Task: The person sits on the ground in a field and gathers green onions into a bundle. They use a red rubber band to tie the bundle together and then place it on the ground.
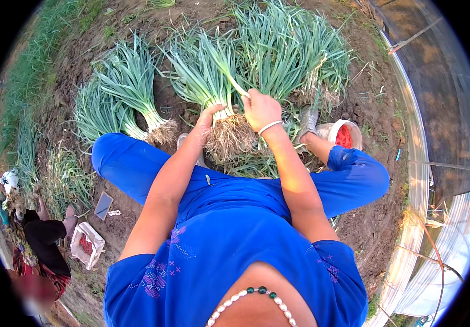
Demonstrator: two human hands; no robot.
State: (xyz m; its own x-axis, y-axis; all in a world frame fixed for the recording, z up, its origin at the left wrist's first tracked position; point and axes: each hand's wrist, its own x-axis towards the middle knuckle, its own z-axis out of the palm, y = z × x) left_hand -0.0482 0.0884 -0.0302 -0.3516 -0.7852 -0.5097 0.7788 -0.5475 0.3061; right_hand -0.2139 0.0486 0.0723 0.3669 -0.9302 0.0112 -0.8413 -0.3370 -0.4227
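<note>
My left hand (209,120) grips a bunch of leek-like greens (196,77) low on its white stems. Its leaves point away from me, and its tangled roots (233,137) hang toward my lap. In my right hand (262,110) is a single stalk (237,85), held near its pale lower end and slanting up across the bunch. To the left lie tied bunches (151,112) with their roots toward me. A large heap of the same greens (282,49) spreads beyond my right hand. Trimmed leaves (251,163) litter the soil between my legs.
By my right foot a white bucket (357,135) holds red ties. At the left, a person (44,237) sits near a white container (87,249) with red material. A phone (103,205) lies on the soil. Plastic sheeting (417,143) borders the right side.
</note>
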